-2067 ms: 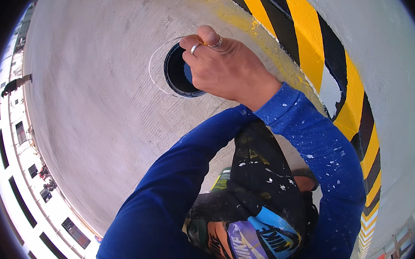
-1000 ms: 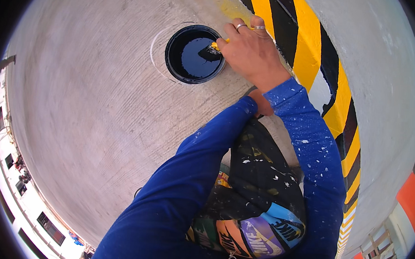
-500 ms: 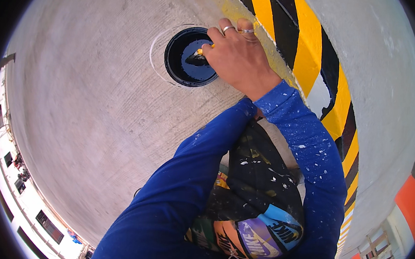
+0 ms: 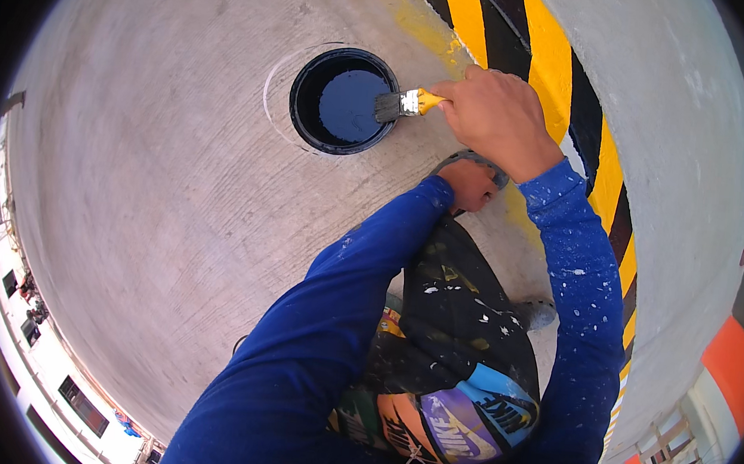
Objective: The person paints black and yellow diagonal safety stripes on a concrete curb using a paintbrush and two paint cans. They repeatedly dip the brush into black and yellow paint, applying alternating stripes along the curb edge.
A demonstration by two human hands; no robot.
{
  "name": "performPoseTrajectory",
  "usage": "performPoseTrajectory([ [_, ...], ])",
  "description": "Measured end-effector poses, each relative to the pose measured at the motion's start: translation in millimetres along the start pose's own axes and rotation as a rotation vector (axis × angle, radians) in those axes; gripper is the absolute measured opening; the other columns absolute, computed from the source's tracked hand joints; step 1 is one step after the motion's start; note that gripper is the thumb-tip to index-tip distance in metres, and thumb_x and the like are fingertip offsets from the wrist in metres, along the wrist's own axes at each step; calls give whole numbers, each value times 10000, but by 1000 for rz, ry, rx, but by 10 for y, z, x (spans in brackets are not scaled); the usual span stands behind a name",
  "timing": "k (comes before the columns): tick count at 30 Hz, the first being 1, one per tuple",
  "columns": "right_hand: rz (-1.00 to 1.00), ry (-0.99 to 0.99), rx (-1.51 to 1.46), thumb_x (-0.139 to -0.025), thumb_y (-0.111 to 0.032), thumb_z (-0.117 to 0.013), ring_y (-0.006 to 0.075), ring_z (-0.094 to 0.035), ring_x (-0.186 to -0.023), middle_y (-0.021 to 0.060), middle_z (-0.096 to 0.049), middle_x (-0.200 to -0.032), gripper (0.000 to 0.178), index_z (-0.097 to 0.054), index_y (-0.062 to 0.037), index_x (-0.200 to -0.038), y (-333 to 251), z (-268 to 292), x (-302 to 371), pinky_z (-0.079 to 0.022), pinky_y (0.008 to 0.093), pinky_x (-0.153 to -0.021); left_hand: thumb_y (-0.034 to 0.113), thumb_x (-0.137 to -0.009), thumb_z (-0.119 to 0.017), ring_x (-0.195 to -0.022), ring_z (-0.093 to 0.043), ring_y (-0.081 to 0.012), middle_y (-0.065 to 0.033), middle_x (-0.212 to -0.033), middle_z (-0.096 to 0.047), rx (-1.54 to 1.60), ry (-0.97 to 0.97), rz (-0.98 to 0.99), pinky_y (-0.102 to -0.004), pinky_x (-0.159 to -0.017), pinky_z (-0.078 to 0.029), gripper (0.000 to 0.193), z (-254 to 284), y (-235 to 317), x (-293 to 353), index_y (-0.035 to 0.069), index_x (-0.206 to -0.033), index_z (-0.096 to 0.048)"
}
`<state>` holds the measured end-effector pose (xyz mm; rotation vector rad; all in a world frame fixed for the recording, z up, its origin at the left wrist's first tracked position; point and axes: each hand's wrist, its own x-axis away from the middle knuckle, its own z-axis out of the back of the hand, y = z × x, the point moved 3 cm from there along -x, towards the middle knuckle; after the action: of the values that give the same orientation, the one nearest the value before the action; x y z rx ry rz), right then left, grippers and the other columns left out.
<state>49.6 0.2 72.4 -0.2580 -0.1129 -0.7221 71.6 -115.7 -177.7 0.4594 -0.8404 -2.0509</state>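
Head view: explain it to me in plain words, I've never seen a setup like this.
There is no machine here: the hands are a person's own, bare. A wide fisheye camera worn on the head looks down, which is why straight edges bend. The right hand holds a paintbrush by its yellow handle, the dark bristles over the right edge of an open bucket. Dark paint is inside, and the bucket stands on a concrete floor. Yellow and black stripes run along the right. What the left hand is doing can't be made out.

Outdoor concrete yard (image 4: 169, 175), hazard stripes (image 4: 549, 63), building (image 4: 51, 382)
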Motion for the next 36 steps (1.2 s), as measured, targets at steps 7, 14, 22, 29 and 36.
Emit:
performPoseTrajectory([
  [7,-114,47,-264,-938,-256,-700,349,-726,-987,149,-749,-1013,255,-813,-135,-1132,256,204,303,-575,454,-833,219,-839,-658,-1025,-686,-356,-141,-1090,-722,16,-136,42,-499,-877,-537,160,167,129,-3,134,-914,-770],
  [14,-180,234,-1173,-976,-244,-753,259,-716,-1127,159,-757,-1214,355,-749,-27,-1257,363,-613,639,-518,345,-1028,195,-868,-675,-1072,-657,-354,-122,-1089,-684,189,-56,81,-461,-896,-537,164,193,90,29,119,-995,-747],
  [22,-326,501,-1606,-1025,-311,-717,192,-665,-1108,113,-727,-1158,420,-682,6,-1298,265,-1110,1231,-497,330,-1024,208,-848,-751,-1046,-689,-326,-132,-1095,-720,654,112,341,-424,-883,-541,219,-15,-80,37,92,-1031,-718],
  [29,-840,1087,-1807,-1067,-154,-654,89,-642,-854,86,-697,-1002,298,-574,18,-1297,201,-2307,2184,-531,258,-743,152,-882,-718,-888,-642,-346,-113,-872,-647,143,-280,104,-432,-795,-538,113,137,39,-130,140,-978,-774],
  [36,-1487,1179,-1241,-1035,-88,-673,71,-608,-633,57,-690,-866,134,-611,14,-1098,241,-3293,2475,-519,257,-528,99,-892,-703,-873,-643,-319,-107,-828,-646,141,-260,94,-417,-798,-530,144,115,101,-156,120,-998,-797],
])
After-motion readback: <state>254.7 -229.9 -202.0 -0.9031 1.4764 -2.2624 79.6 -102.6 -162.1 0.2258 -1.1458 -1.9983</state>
